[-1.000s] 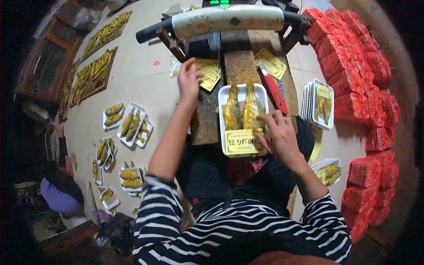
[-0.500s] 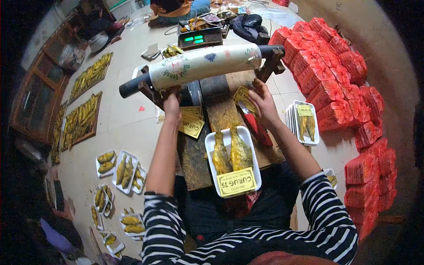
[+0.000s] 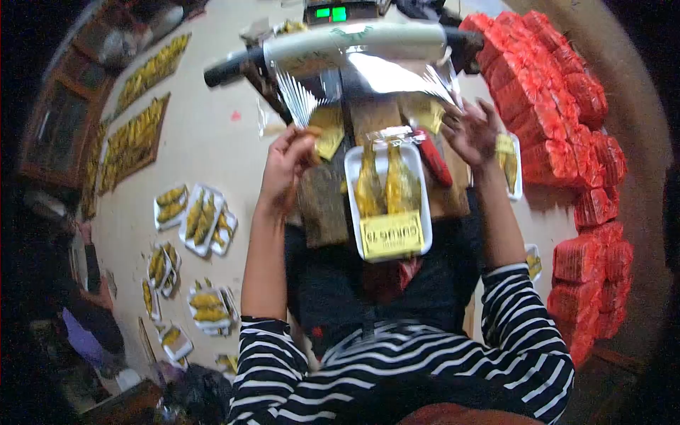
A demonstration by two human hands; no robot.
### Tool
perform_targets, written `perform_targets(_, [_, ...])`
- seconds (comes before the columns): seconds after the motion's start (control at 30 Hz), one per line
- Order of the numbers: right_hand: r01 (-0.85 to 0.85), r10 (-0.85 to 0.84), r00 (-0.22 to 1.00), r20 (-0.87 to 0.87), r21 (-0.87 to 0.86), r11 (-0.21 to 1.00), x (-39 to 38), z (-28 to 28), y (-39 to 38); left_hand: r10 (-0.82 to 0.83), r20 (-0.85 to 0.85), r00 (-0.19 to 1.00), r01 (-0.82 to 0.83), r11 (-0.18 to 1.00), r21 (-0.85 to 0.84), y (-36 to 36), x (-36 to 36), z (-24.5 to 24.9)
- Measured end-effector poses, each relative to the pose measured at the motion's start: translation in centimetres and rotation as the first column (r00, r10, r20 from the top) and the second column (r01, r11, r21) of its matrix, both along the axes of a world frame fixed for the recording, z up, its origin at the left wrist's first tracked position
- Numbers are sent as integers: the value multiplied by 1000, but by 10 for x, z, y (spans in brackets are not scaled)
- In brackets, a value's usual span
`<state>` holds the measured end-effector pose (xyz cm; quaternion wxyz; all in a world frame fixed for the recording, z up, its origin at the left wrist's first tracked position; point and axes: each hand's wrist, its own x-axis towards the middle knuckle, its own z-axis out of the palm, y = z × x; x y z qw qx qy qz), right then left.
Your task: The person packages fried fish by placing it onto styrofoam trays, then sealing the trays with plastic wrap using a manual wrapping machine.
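Note:
My left hand [image 3: 292, 157] pinches one corner of a sheet of clear plastic film [image 3: 397, 74], stretched down from the roll [image 3: 354, 44]. At the film's other corner is my right hand [image 3: 471, 131], its thumb and forefinger closed on the edge and the other fingers raised. Between my hands, a white foam tray [image 3: 353, 212] with two yellow-brown fish [image 3: 402, 180] rests on the wooden board [image 3: 322, 212]. A yellow printed label [image 3: 391, 235] lies across the tray's near end. Right of its top lies a red-handled tool [image 3: 433, 161]. Yellow labels [image 3: 330, 138] lie beneath the film.
Red-wrapped packs [image 3: 545, 142] are piled high at the right, beside a stack of trays [image 3: 517, 170]. Several fish trays [image 3: 202, 219] sit on the floor at the left, with racks of fish [image 3: 134, 145] behind. A scale [image 3: 340, 13] stands beyond the roll. Part of a person [image 3: 95, 319] shows far left.
Both hands have come back from the roll, drawing film out toward me over the board. The view has tilted down, and the tray appears higher in it.

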<state>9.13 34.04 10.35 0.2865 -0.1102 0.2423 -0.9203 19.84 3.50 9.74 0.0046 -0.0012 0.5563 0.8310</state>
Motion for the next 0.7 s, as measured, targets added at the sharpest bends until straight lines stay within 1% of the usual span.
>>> perform_targets(0.03, [-28, 27, 1000, 13, 67, 997, 27, -2, 21, -48, -1, 999, 47, 994, -101, 6, 31, -6])
perform_targets(0.1, [-254, 290, 949, -123, 246, 935, 72, -39, 69, -281, 77, 957, 289, 946, -143, 23, 99, -26])
perform_targets(0.13, [-247, 350, 927, -138, 477, 843, 99, -47, 92, -352, 129, 927, 365, 926, -99, 31, 129, -44])
perform_targets(0.17, [-217, 413, 900, -140, 678, 702, 125, -53, 108, -423, 175, 889, 437, 898, -52, 39, 155, -60])
perform_targets(0.2, [-234, 424, 894, -142, 659, 715, 152, -59, 108, -258, 244, 935, 274, 961, -34, 49, 179, -67])
perform_targets(0.23, [-249, 433, 890, -146, 639, 728, 170, -62, 101, -90, 314, 945, 105, 994, -31, 61, 194, -72])
perform_targets(0.27, [-169, 432, 881, -192, 726, 667, 178, -63, 94, 278, 293, 915, -221, 952, -212, 74, 202, -83])
perform_targets(0.3, [-88, 440, 867, -233, 798, 596, 185, -63, 90, 607, 210, 766, -510, 774, -376, 90, 208, -90])
perform_targets(0.33, [-55, 475, 846, -240, 848, 527, 182, -72, 89, 559, 129, 819, -469, 783, -409, 107, 204, -82])
perform_targets(0.37, [-110, 522, 841, -140, 902, 418, 177, -74, 91, 422, 190, 886, -341, 873, -350, 123, 199, -78])
perform_targets(0.4, [-132, 467, 883, -51, 927, 350, 175, -68, 82, 205, 327, 923, -163, 975, -153, 131, 187, -67])
perform_targets(0.43, [-165, 402, 915, 40, 945, 282, 175, -64, 74, 179, 552, 814, -252, 966, 60, 137, 171, -71])
perform_targets(0.47, [-219, 308, 947, 93, 889, 403, 176, -79, 74, 271, 544, 794, -370, 926, 79, 139, 152, -67])
perform_targets(0.5, [-204, 201, 974, 103, 785, 585, 183, -81, 68, 418, 307, 855, -395, 909, -136, 134, 144, -91])
perform_targets(0.53, [-158, 95, 987, 132, 652, 742, 192, -80, 57, 472, 238, 849, -406, 871, -278, 133, 146, -82])
perform_targets(0.57, [-83, -8, 984, 180, 493, 866, 196, -83, 51, 510, 161, 845, -411, 812, -414, 132, 149, -73])
perform_targets(0.6, [68, -156, 948, 278, 302, 951, 196, -100, 55, 499, 170, 850, -425, 839, -338, 135, 156, -75])
perform_targets(0.63, [168, -178, 924, 339, 59, 984, 196, -101, 50, 488, 184, 853, -436, 861, -261, 141, 165, -81])
perform_targets(0.67, [216, -262, 874, 410, 158, 964, 202, -106, 37, 477, 194, 857, -446, 876, -182, 146, 171, -89])
perform_targets(0.7, [256, -353, 807, 473, 259, 931, 212, -108, 17, 410, 242, 879, -396, 912, -105, 150, 177, -98])
